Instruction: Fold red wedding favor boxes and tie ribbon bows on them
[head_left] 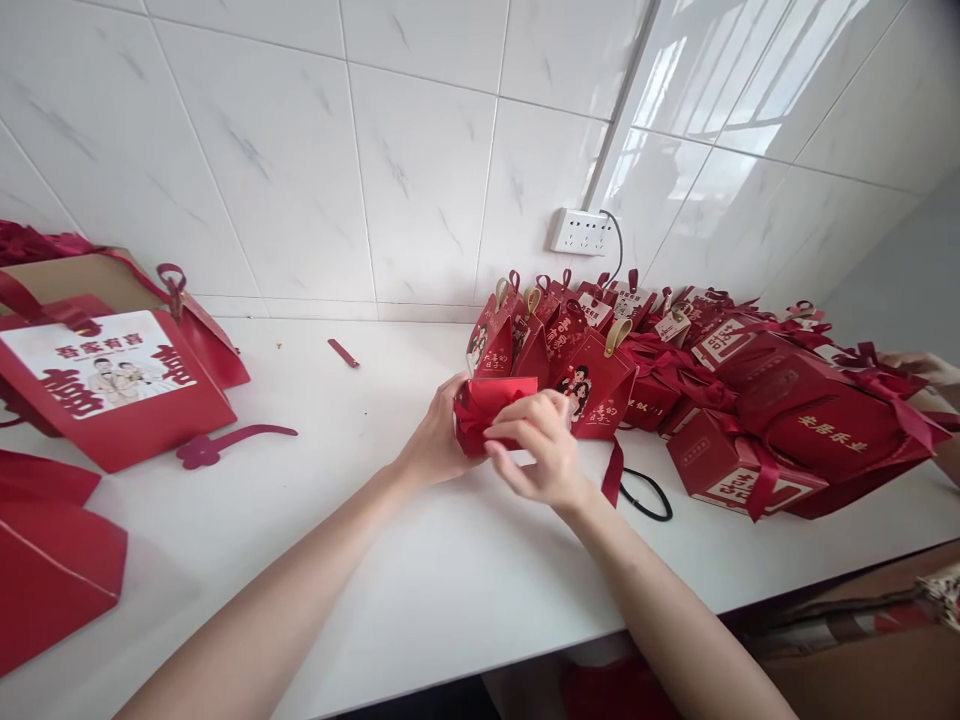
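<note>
A small red gift box [487, 405] with a red ribbon sits in the middle of the white table [420, 560], held between both hands. My left hand [439, 435] wraps round its left side. My right hand [541, 448] has its fingers curled over the front of the box, pinching at the ribbon. A loose end of red ribbon [613, 472] hangs down beside my right wrist. Just behind the box stands a group of folded red gift boxes with picture labels [570, 365].
A heap of red boxes and ribbons [787, 410] fills the right of the table. A black cable [649, 492] runs to a wall socket [581, 232]. Large flat red boxes [112, 375] lie at left. Another person's hand [926, 368] shows at the right edge.
</note>
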